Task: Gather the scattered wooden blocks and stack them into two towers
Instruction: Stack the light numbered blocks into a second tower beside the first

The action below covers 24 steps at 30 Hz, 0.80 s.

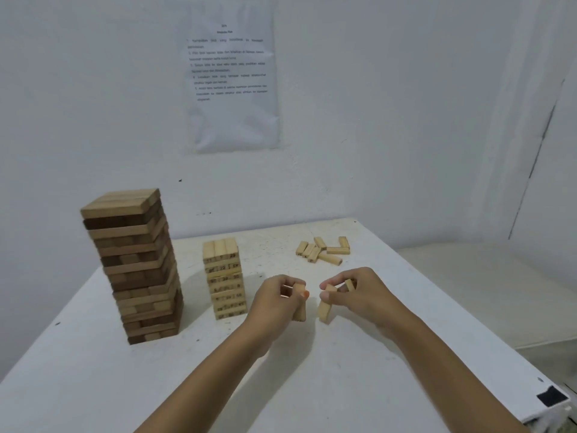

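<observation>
A tall tower of large brown blocks [137, 264] stands at the left of the white table [93, 370]. To its right is a shorter tower of small pale numbered blocks [225, 279]. Several loose pale blocks [324, 250] lie scattered at the table's far right. My left hand [274, 300] grips a small pale block [300, 307] held upright, just right of the short tower. My right hand [359, 292] pinches another pale block [325, 306] by its top end and holds a second one [350, 285] in its fingers. The two hands are close together above the table's middle.
A printed sheet [231, 76] hangs on the white wall behind the table. The table's right edge runs diagonally, with a black patch [551, 396] at its near right corner. A pale floor or surface lies beyond that edge.
</observation>
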Available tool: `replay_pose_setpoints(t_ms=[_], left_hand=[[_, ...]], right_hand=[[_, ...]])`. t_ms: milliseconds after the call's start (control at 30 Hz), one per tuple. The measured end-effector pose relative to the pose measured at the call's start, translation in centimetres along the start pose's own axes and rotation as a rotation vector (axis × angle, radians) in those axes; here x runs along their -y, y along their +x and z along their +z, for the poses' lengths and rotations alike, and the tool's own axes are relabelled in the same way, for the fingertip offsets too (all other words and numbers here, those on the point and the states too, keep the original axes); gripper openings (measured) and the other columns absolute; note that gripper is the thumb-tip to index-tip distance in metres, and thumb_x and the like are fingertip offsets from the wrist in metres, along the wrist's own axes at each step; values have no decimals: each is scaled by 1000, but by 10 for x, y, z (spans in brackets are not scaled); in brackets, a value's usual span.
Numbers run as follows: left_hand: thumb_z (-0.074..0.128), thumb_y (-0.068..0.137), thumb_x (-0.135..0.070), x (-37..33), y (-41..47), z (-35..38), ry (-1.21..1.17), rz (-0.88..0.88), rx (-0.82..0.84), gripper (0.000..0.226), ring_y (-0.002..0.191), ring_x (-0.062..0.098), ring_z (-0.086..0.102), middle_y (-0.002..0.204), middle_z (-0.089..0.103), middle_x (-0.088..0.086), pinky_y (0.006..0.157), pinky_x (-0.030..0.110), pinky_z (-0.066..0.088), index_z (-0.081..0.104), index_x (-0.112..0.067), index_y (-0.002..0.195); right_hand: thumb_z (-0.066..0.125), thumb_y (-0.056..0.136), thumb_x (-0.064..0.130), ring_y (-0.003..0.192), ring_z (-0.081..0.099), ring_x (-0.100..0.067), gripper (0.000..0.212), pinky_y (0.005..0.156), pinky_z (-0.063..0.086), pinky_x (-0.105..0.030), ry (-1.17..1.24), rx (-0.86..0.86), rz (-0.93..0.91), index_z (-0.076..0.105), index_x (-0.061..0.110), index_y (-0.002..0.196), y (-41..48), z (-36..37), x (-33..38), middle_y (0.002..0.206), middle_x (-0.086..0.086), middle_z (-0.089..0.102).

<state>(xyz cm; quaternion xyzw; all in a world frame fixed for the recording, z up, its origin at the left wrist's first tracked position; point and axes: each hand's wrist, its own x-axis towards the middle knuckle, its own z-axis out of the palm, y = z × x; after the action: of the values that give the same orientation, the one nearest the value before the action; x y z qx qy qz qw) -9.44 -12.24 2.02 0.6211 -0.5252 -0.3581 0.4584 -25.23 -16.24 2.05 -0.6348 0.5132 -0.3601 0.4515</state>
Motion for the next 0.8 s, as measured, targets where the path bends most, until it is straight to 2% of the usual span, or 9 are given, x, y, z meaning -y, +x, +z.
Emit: replay_pose_setpoints(t_ms=[133, 233, 333, 400, 467, 567, 633, 700, 800], left_hand=[[67, 88, -13, 11, -27, -28, 6, 21, -9, 19, 78, 12, 59, 86, 58, 3, 59, 14, 52, 65, -14, 107], [68, 86, -10, 23, -41, -44, 12, 18, -18, 17, 84, 18, 61, 87, 60, 7, 70, 24, 57, 68, -13, 102], [66, 87, -5, 35, -48, -55, -3, -33, -26, 18, 84, 19, 61, 85, 59, 7, 82, 34, 57, 67, -11, 104], [66, 87, -4, 41, -48, -59, 14, -34, -31, 18, 85, 19, 61, 88, 61, 8, 84, 34, 56, 68, -13, 102], [66, 86, -4, 45, -47, -62, 55, -9, -39, 19, 86, 16, 60, 90, 62, 5, 77, 23, 53, 69, -16, 101], [68, 85, -6, 52, -45, -64, 101, 19, -33, 19, 86, 11, 59, 92, 63, 1, 72, 15, 48, 69, -17, 101], [69, 85, -9, 56, -42, -64, 121, 30, -20, 17, 85, 11, 59, 94, 63, 3, 75, 20, 52, 69, -18, 99], [70, 85, -13, 60, -40, -64, 158, 50, -6, 14, 82, 9, 58, 93, 62, 1, 75, 18, 52, 69, -20, 96], [67, 87, -16, 62, -38, -64, 189, 99, 23, 11, 74, 4, 54, 88, 58, -3, 68, 11, 47, 68, -19, 98]], right_hand=[[84, 74, 22, 56, 52, -1, 26, 58, 38, -14, -14, 139, 26, 73, 16, 97, -15, 17, 6, 67, 4, 57], [86, 72, 22, 53, 53, 1, 31, 56, 39, -13, -75, 275, 25, 72, 16, 99, -25, 29, 11, 64, 5, 58], [88, 69, 20, 62, 58, -4, 32, 64, 44, -15, -111, 341, -6, 72, 16, 96, -30, 45, 13, 66, 5, 62], [89, 67, 21, 67, 61, -8, 33, 71, 49, -21, -140, 317, -30, 71, 17, 94, -30, 55, 12, 68, 4, 65], [91, 64, 26, 72, 63, -8, 37, 76, 52, -26, -226, 250, -50, 70, 21, 93, -29, 62, 10, 74, 3, 68], [91, 60, 36, 83, 58, -5, 47, 66, 43, -20, -335, 122, -85, 64, 29, 98, -30, 67, 5, 92, 4, 59], [83, 71, 39, 87, 53, -6, 42, 67, 39, -20, -297, 90, -91, 60, 32, 105, -33, 70, -1, 97, 5, 53], [61, 91, 29, 83, 51, -8, 18, 69, 38, -21, -138, 88, -24, 61, 29, 109, -34, 71, 3, 94, 4, 53], [35, 93, 2, 72, 47, -12, 36, 62, 38, -19, 219, 147, 143, 67, 11, 106, -35, 67, 11, 86, -5, 55]])
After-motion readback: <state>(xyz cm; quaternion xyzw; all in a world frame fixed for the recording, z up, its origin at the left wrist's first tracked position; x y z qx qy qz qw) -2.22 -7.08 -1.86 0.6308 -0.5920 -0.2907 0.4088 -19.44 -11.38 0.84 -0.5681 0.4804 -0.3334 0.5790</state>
